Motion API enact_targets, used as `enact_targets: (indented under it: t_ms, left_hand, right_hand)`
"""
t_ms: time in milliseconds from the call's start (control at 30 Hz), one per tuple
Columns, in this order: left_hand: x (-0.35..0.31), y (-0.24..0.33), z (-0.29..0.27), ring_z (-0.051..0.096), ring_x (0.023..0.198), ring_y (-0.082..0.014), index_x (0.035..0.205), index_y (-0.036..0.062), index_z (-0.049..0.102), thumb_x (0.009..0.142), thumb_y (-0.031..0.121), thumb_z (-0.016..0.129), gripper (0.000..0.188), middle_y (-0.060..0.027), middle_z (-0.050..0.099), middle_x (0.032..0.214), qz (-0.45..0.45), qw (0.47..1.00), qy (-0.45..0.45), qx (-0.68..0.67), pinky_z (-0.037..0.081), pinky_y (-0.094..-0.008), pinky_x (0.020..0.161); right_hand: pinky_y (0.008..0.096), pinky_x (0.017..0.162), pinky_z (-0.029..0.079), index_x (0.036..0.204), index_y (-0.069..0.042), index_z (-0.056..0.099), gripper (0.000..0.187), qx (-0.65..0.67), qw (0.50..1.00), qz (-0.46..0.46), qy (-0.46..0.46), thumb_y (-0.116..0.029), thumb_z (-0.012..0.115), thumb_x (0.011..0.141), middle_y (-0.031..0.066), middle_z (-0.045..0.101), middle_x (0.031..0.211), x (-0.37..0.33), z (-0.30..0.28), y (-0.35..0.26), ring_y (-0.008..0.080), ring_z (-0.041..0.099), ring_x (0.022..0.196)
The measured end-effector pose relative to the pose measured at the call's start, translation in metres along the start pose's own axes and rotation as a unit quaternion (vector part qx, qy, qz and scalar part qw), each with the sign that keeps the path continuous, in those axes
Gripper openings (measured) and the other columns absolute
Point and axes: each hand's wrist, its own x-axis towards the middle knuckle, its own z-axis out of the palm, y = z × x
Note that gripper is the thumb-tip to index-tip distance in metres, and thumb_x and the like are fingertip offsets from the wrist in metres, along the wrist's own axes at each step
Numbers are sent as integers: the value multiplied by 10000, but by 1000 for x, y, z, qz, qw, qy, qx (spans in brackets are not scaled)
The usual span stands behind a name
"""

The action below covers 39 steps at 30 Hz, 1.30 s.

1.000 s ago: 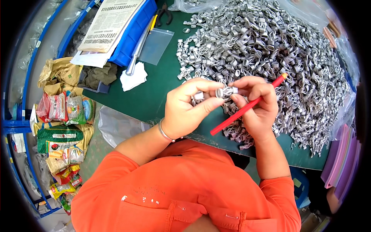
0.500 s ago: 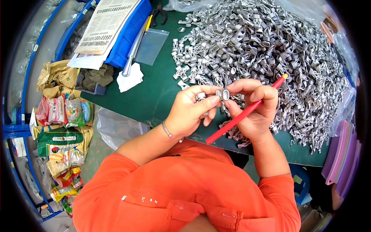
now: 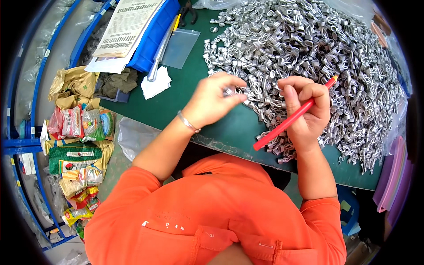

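Observation:
My left hand (image 3: pixel 213 100) hovers over the front part of the green table, thumb and forefinger apart. A grey metal fitting (image 3: pixel 228 91), blurred, shows in its curled fingers. My right hand (image 3: pixel 308 110) grips a red pencil (image 3: pixel 282 127), slanted across the palm with its yellowish end up and to the right. Its thumb and forefinger come together beside the heap; whether a small part sits between them I cannot make out. Behind both hands spreads a large heap of silvery metal fittings (image 3: pixel 309 48), ribbed collars with twisted wire-like loops.
Further left on the green table (image 3: pixel 190 84) are a blue bin (image 3: pixel 154 39) with papers, a clear plastic bag (image 3: pixel 182 47), a white paper scrap (image 3: pixel 156 84) and pliers (image 3: pixel 189 13). Bagged packets (image 3: pixel 73 121) lie by blue shelving. Pink-purple foam sheets (image 3: pixel 391 174) stand right.
My hands have drawn apart; earlier they met at a metal fitting held between their fingertips. The right hand has shifted right with the red pencil, the left slightly up. The whole view has shifted slightly.

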Motion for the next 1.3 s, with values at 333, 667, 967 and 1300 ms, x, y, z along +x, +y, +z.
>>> enact_targets:
  t_ms: [333, 667, 967, 1300]
  left_hand:
    - [-6, -4, 14, 572, 701, -199, 825, 35, 589, 674, 29, 692, 183, -74, 576, 772, 85, 994, 3, 71, 458, -279, 625]
    - [-20, 22, 2, 561, 748, -100, 901, -1, 572, 684, -50, 695, 254, -64, 593, 846, 57, 971, 93, -212, 461, -222, 660]
    - [-19, 28, -1, 541, 654, -112, 851, -18, 613, 617, -24, 748, 270, -90, 591, 796, 155, 968, 86, -176, 419, -220, 563]
    - [-30, 26, 18, 439, 458, -51, 949, -47, 593, 815, 72, 613, 179, -31, 552, 635, -148, 852, 4, -502, 328, -186, 398]
  right_hand:
    - [215, 542, 442, 747, -22, 438, 191, -58, 997, -25, -34, 94, 589, 753, 122, 612, 822, 0, 0, 5, 112, 559, 632]
    - [210, 545, 450, 850, -6, 521, 66, 88, 949, 277, -118, 17, 566, 808, 71, 604, 793, 3, 1, -17, 97, 564, 616]
    - [259, 714, 470, 751, -42, 466, 202, 132, 961, 184, -156, 103, 603, 721, 122, 601, 913, 0, -1, -7, 143, 568, 823]
    - [231, 587, 467, 853, -59, 367, 410, 133, 985, 39, -100, 109, 686, 657, 159, 579, 880, -4, 5, -11, 131, 559, 710]
